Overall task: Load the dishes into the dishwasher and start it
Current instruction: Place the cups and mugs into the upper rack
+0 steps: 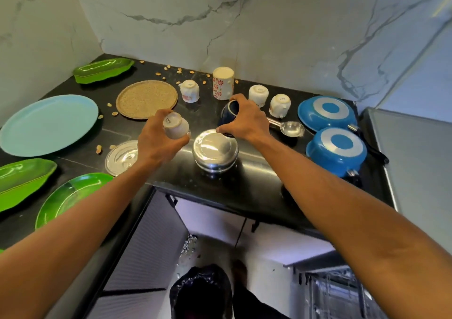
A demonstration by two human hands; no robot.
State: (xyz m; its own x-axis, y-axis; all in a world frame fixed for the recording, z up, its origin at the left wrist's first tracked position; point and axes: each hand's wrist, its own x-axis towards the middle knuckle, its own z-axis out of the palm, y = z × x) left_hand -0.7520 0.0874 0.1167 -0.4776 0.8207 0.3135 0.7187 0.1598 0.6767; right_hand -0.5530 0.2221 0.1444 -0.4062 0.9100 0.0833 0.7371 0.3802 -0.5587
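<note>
No sleeves on either arm afaict, both forearms bare right up to the frame edge, left hand [156, 142] & right hand [247, 120] bare too, no gloves, rings, watch or wristbands.

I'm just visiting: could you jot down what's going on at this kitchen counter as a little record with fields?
setting: black counter in a marble-walled corner
left hand: holds a small white cup
right hand: grips a dark blue cup
between the hands: upturned steel bowl
right side: two upturned blue pans
left side: light blue plate, green dishes
back: more upturned white cups, a flowered mug
dishwasher rack: visible at lower right
</note>
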